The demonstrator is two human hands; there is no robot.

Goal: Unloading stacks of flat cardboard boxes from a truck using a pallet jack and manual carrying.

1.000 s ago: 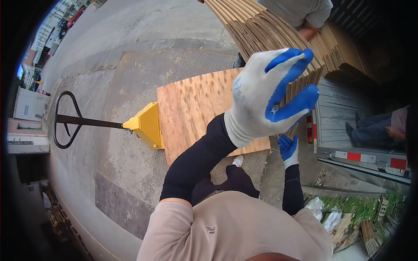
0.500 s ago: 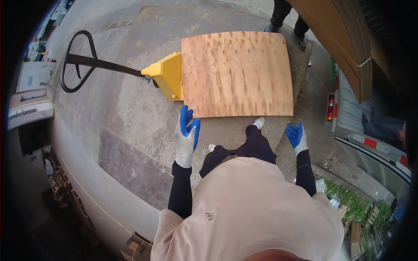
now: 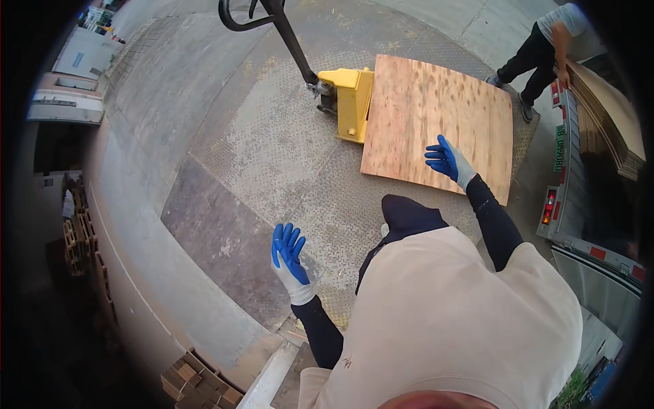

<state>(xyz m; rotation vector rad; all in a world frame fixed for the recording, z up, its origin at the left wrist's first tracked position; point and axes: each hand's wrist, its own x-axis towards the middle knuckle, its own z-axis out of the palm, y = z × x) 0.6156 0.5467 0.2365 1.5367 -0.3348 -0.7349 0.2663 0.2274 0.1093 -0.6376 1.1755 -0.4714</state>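
Hovering left hand [image 3: 289, 262] fingers spread, right hand [image 3: 446, 160] open over plywood sheet [image 3: 422, 109], both empty

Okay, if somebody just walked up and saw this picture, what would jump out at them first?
Probably the big plywood sheet lying flat on the yellow pallet jack at top centre, on the metal tread-plate floor. Next, the wearer's two blue-and-white gloved hands, both empty and spread: the left hand low over the floor, the right hand above the sheet's near edge. Another person bends over stacked boards at top right.
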